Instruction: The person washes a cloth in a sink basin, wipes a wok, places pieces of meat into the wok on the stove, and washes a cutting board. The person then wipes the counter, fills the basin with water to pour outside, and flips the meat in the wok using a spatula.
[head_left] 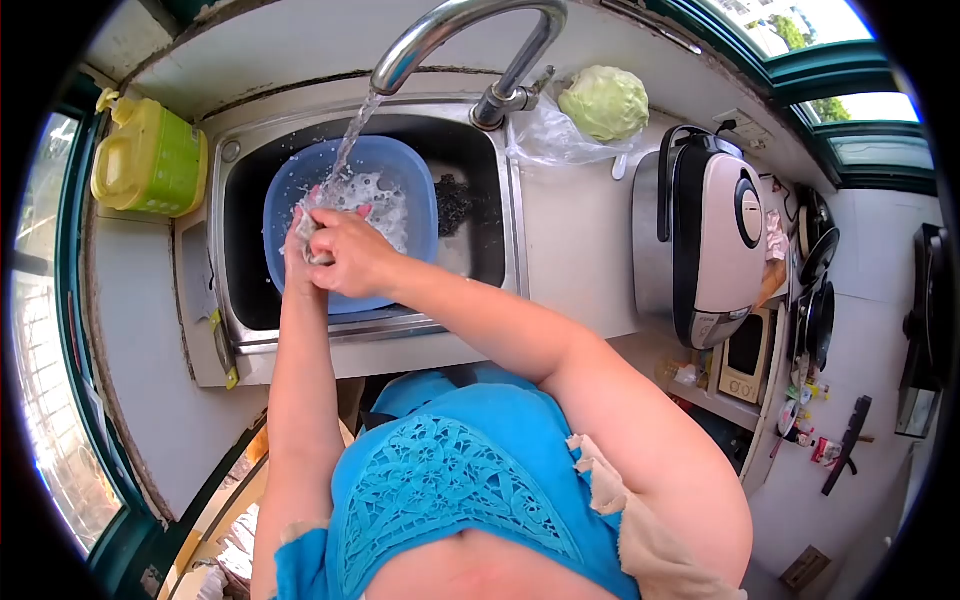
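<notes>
- Blue basin (418, 205) of frothy water sits in the sink (475, 258), under a running tap (430, 40).
- Right hand (345, 250) pinches a pale, crumpled piece (307, 234), perhaps cloth, above the basin, pressed against the left hand (297, 262); how far the left closes, I cannot tell.
- Rubbing or rinsing seems in hand.
- Next move likely calls for turning the piece under the stream (349, 142).

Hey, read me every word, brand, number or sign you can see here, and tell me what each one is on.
No text can be read with certainty.
Jug: small print on its side, too blurred to read.
Cooker: faint marks on its front, too small to read.
Red packet: whatever is printed on it is too small to read.
</notes>
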